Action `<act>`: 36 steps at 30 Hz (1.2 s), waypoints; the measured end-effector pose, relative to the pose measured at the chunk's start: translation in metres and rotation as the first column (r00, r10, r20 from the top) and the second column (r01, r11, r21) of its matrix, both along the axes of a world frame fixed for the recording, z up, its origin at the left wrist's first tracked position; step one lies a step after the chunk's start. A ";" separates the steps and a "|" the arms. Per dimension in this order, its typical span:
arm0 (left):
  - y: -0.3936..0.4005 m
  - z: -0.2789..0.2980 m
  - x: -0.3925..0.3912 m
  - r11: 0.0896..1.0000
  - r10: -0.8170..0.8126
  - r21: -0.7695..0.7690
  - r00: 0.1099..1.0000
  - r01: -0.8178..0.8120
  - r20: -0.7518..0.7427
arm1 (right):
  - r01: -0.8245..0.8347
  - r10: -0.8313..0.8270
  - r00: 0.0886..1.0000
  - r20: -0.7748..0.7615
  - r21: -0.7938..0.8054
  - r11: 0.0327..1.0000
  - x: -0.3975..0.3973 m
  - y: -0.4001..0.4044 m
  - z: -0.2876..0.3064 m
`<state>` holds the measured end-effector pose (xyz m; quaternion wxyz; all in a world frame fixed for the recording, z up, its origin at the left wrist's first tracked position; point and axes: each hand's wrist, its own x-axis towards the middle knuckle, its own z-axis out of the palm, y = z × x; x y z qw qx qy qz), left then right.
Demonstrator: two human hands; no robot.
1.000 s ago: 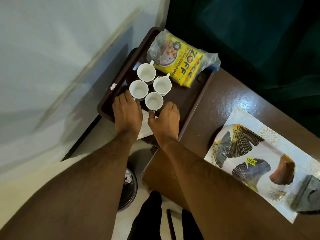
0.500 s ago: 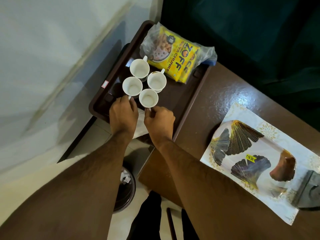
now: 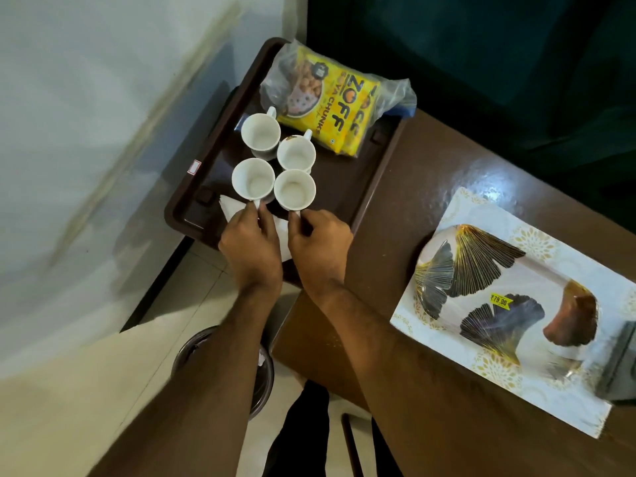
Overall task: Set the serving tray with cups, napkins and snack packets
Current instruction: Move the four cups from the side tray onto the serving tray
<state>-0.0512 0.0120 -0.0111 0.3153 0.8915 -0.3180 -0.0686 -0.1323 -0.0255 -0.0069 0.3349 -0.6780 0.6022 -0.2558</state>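
A dark brown serving tray (image 3: 364, 187) lies at the table's left end. Several white cups stand clustered on it. My left hand (image 3: 249, 242) pinches the handle of the near left cup (image 3: 253, 179). The handle of the near right cup (image 3: 294, 189) is pinched by my right hand (image 3: 320, 242). Two more cups (image 3: 260, 131) (image 3: 296, 153) stand behind them, handles pointing away. Yellow snack packets (image 3: 330, 108) in clear plastic lie at the tray's far end. White napkins (image 3: 232, 208) lie on the tray's near end, mostly hidden under my hands.
The brown table (image 3: 423, 187) runs to the right, carrying a wrapped pack of patterned plates (image 3: 499, 290) and a dark object (image 3: 619, 363) at the right edge. A round bin (image 3: 261, 376) stands on the floor below. The white wall (image 3: 103, 132) is close on the left.
Both hands drew back from lying flat beside the cups and now pinch the handles of the two near cups. The camera view shifted slightly.
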 end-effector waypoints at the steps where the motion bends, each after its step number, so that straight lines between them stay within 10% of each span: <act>1: 0.002 0.000 -0.005 1.000 -0.011 -0.009 1.000 0.011 -0.004 | 0.010 -0.010 1.000 -0.002 -0.019 1.000 -0.006 0.000 0.002; 36: 0.017 -0.011 -0.354 0.825 -0.562 0.051 0.827 0.563 -0.024 | 0.388 -0.395 0.904 -0.163 -0.074 0.919 -0.384 0.036 -0.013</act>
